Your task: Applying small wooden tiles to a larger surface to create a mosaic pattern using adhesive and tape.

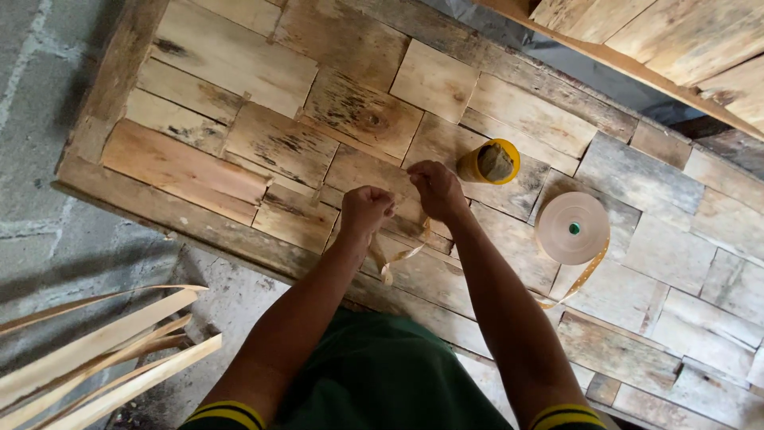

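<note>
Both hands, left (364, 210) and right (436, 189), pinch tape strip (398, 256) near the board's front edge (239, 239).

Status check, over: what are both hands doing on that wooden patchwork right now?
Left hand and right hand both pinch a thin tan strip over the wood sheet. Tape roll and yellow cup sit right, clear.

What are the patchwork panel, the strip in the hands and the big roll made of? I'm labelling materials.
Patchwork panel: thin raw wood veneer pieces, matte, with grain and dark knots. Strip: tan, curling limply, likely paper tape. Big roll: the same tan band wound flat, probably paper tape too.
</note>
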